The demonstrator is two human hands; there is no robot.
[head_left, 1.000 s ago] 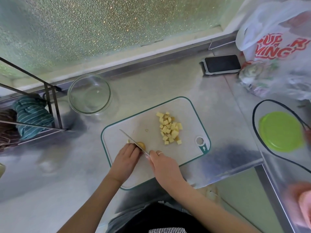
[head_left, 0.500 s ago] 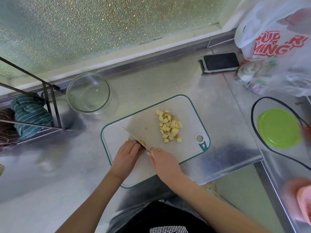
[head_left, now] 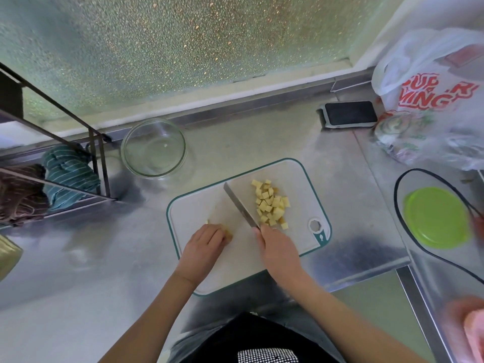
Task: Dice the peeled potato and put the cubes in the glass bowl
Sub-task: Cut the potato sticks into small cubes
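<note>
Since half a second ago the knife (head_left: 239, 204) has swung away from the potato piece (head_left: 227, 233) to beside the cubes (head_left: 272, 204) at the board's (head_left: 199, 205) two o'clock. Right hand (head_left: 279, 248) grips its handle; left hand (head_left: 205, 247) curls over the piece (mostly hidden). At ten o'clock stands the glass bowl (head_left: 153, 148).

L hand (head_left: 207, 241) fingers curled, palm down; R hand (head_left: 279, 248) gripping, both forearms extended.
</note>
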